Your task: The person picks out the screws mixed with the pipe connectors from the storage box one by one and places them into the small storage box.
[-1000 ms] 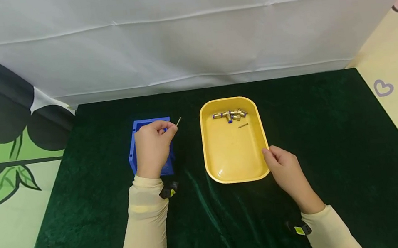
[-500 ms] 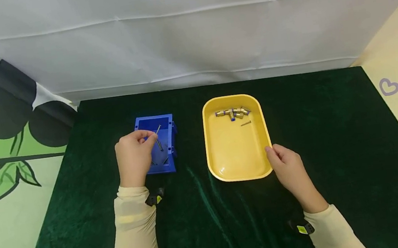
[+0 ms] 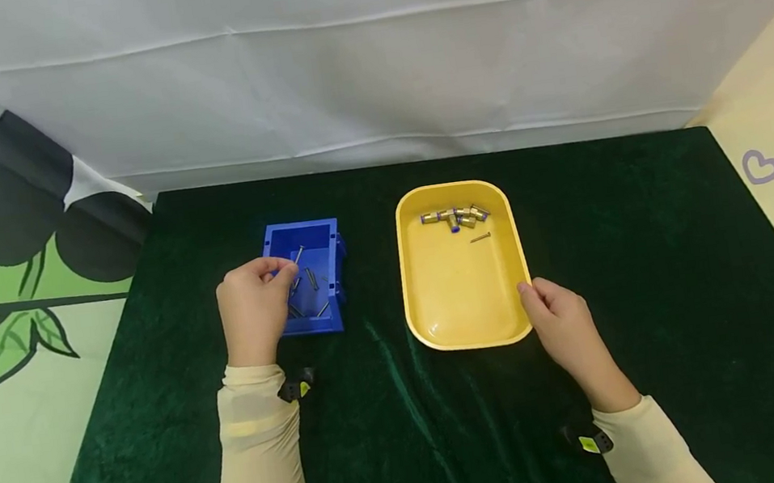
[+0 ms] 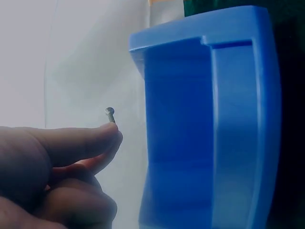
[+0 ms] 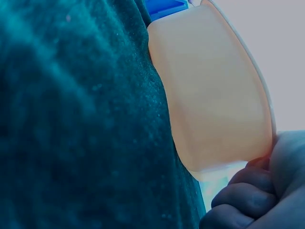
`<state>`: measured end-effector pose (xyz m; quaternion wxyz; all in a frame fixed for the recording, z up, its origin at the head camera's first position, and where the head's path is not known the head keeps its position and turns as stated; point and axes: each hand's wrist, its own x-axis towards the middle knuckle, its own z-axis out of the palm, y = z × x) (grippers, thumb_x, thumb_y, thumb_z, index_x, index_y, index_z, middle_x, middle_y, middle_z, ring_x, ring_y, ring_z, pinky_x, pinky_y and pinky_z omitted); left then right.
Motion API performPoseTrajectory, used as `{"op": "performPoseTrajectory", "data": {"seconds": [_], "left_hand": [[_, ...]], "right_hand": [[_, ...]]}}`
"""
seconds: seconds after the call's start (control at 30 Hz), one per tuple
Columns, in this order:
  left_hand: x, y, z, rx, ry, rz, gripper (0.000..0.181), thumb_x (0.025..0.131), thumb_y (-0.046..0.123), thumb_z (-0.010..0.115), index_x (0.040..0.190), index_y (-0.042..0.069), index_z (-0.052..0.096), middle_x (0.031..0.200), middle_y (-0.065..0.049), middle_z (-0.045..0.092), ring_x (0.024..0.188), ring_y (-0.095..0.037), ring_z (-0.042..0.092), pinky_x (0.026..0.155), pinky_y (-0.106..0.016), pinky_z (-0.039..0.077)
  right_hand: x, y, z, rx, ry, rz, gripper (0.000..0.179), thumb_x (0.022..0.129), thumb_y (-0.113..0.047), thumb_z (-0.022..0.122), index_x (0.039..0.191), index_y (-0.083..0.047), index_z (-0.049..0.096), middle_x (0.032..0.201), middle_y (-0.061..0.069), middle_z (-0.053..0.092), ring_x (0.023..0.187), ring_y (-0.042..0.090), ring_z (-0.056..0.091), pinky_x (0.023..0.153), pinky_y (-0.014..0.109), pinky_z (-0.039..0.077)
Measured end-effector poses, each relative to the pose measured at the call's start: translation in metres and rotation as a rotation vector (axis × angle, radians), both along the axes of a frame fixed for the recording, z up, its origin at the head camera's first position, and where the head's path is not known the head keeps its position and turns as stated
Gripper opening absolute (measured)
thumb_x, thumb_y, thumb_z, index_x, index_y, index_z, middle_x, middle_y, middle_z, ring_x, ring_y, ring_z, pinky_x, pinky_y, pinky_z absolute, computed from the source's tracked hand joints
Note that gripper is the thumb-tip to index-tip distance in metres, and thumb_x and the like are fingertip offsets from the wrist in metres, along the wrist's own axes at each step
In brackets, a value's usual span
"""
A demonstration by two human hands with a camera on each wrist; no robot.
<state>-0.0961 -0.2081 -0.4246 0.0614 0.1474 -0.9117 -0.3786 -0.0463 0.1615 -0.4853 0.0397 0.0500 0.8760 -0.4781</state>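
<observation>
My left hand (image 3: 252, 308) pinches a small screw (image 3: 299, 254) between thumb and fingertips, above the left side of the blue bin (image 3: 311, 224). In the left wrist view the screw's head (image 4: 110, 111) sticks up past the fingertips, apart from the bin wall (image 4: 238, 105). Several screws (image 3: 311, 278) lie on the bin floor; part of the bin is hidden by the hand. My right hand (image 3: 566, 328) grips the right rim of the yellow tray (image 3: 463, 289) near its front corner. In the right wrist view curled fingers (image 5: 248, 198) meet the tray's outer wall (image 5: 209, 95).
Inside the tray, several brass fittings (image 3: 452, 216) with blue ends cluster at the back, and one screw (image 3: 480, 237) lies just in front of them. Dark green cloth (image 3: 613, 228) covers the table. A white curtain (image 3: 381, 87) hangs behind it.
The left hand has moved left with the screw, from the gap between the containers to over the blue bin, uncovering screws inside. The right hand keeps its grip on the tray.
</observation>
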Motion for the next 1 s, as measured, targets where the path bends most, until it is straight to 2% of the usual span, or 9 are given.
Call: {"op": "performPoseTrajectory", "data": {"seconds": [0.33,0.53,0.67,0.8,1.0], "left_hand": [[-0.001,-0.002,-0.005,-0.008,-0.068,-0.053,0.023,0.100,0.026,0.061,0.105,0.008,0.074,0.070,-0.009,0.055,0.066,-0.023,0.050,0.052,-0.028,0.038],[-0.004,0.006,0.002,0.003,-0.001,-0.067,0.022,0.100,0.028,0.062,0.105,0.011,0.075,0.065,-0.008,0.049,0.059,-0.023,0.046,0.048,-0.029,0.034],[-0.007,0.022,0.011,0.027,0.067,-0.103,0.019,0.099,0.029,0.063,0.101,0.014,0.075,0.060,-0.006,0.045,0.052,-0.021,0.043,0.043,-0.028,0.030],[-0.012,0.047,0.022,0.045,0.136,-0.190,0.017,0.097,0.029,0.066,0.098,0.015,0.076,0.059,-0.004,0.044,0.049,-0.020,0.041,0.042,-0.027,0.030],[-0.024,0.090,0.034,0.060,0.155,-0.302,0.016,0.095,0.028,0.069,0.097,0.015,0.076,0.065,-0.003,0.044,0.057,-0.020,0.044,0.049,-0.028,0.033]], "right_hand": [[-0.001,0.000,0.000,0.002,-0.011,0.003,0.050,0.103,-0.051,0.041,0.093,-0.006,0.061,0.081,0.012,0.060,0.059,0.028,0.054,0.051,0.027,0.043],[-0.001,0.001,-0.001,0.006,-0.003,0.007,0.050,0.104,-0.051,0.040,0.093,-0.007,0.061,0.079,0.011,0.060,0.059,0.028,0.054,0.051,0.027,0.044],[-0.001,0.001,-0.001,0.002,-0.008,0.009,0.051,0.103,-0.053,0.040,0.094,-0.008,0.062,0.080,0.010,0.060,0.059,0.029,0.055,0.051,0.027,0.044],[-0.001,0.002,-0.001,-0.004,-0.012,0.003,0.052,0.103,-0.055,0.039,0.095,-0.008,0.062,0.080,0.010,0.061,0.060,0.030,0.055,0.051,0.028,0.045],[-0.001,0.001,-0.001,-0.015,-0.015,0.009,0.053,0.102,-0.056,0.040,0.095,-0.009,0.062,0.081,0.009,0.062,0.061,0.030,0.055,0.051,0.028,0.044]]}}
